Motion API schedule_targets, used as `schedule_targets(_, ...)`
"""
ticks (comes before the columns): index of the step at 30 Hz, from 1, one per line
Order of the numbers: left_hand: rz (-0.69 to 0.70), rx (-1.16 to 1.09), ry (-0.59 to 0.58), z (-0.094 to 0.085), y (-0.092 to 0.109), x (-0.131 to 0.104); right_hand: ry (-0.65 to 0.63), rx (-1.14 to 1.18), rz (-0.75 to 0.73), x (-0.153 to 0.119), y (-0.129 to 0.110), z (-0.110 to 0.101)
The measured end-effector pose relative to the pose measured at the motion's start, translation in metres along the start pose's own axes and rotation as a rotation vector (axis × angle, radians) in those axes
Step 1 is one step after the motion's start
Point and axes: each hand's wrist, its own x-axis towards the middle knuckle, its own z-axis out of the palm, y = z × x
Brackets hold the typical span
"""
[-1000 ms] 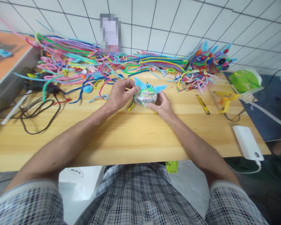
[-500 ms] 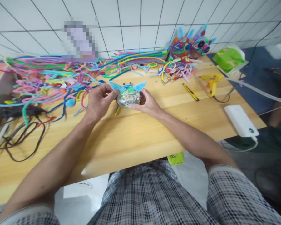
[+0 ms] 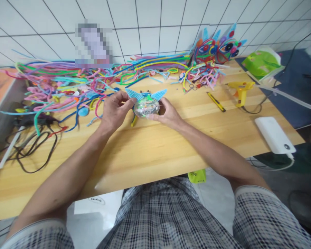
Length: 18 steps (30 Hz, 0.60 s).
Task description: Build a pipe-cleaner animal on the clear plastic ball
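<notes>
Between my two hands is a clear rounded plastic craft piece with coloured bits showing in it and two light-blue ribbed ears, seemingly of pipe cleaner, spreading from its top. My left hand is closed, thumb and forefinger pinching the base of the left ear. My right hand curves around the piece's right side, its thumb along the lower edge and its fingers behind, partly hidden. A yellow and dark-blue strip pokes out below on the left.
Tangled pipe cleaners cover the back left. Two colourful finished-looking craft faces lean at the wall. To the right lie scissors, a yellow cutter, a yellow glue gun and a white power bank. Cables coil at left.
The whole view has shifted slightly, so the scene sits a little further right. Both hands keep the same hold on the craft piece.
</notes>
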Motion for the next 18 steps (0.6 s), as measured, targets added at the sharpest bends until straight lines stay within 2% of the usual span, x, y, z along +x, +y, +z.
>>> schedule_targets(18,-0.017,-0.034,-0.051,0.0013,0.0086,0.0000,0.024,0.000,0.045,-0.0004,0.0016,-0.0007)
